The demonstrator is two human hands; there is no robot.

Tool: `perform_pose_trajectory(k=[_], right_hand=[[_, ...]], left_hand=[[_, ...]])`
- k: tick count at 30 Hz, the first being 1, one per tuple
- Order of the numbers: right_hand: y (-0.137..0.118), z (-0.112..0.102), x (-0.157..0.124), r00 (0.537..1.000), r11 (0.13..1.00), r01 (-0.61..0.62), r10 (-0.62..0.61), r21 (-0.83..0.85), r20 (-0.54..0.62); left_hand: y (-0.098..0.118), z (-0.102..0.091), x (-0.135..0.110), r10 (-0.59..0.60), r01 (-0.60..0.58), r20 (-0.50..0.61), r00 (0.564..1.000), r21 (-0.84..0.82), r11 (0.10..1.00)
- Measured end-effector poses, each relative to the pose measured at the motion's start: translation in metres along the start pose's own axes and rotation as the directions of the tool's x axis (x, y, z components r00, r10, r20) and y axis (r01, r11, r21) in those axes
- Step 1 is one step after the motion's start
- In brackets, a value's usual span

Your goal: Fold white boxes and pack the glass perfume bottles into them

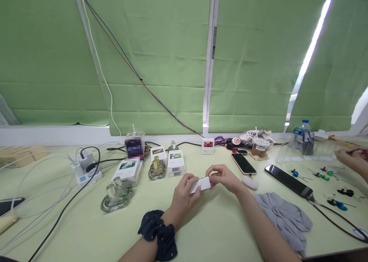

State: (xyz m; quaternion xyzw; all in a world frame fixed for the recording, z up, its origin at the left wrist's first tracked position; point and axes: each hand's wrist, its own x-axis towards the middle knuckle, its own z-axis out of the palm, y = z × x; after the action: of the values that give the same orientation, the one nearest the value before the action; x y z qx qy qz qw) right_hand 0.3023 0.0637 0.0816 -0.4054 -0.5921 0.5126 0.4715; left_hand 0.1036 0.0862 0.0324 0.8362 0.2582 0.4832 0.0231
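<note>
My left hand and my right hand hold a small white box between them, just above the pale green table. The left fingers wrap round its left end and the right fingers pinch its right end. A dark dotted scrunchie sits on my left wrist. Just beyond the hands stand several small white perfume boxes and glass perfume bottles, with a larger clear bottle lying to the left.
A power strip with cables lies at the left. Two phones, a pink case, a grey cloth, a cup and a water bottle are on the right. Another person's hand works at the far right among small coloured parts.
</note>
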Motion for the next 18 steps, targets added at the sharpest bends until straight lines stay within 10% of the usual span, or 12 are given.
perform_pose_trajectory(k=[18], right_hand=[[0.019, 0.011, 0.013, 0.981, 0.99, 0.067, -0.043, 0.127, -0.187]], left_hand=[[-0.01, -0.002, 0.001, -0.137, 0.135, -0.003, 0.991, 0.199, 0.971]])
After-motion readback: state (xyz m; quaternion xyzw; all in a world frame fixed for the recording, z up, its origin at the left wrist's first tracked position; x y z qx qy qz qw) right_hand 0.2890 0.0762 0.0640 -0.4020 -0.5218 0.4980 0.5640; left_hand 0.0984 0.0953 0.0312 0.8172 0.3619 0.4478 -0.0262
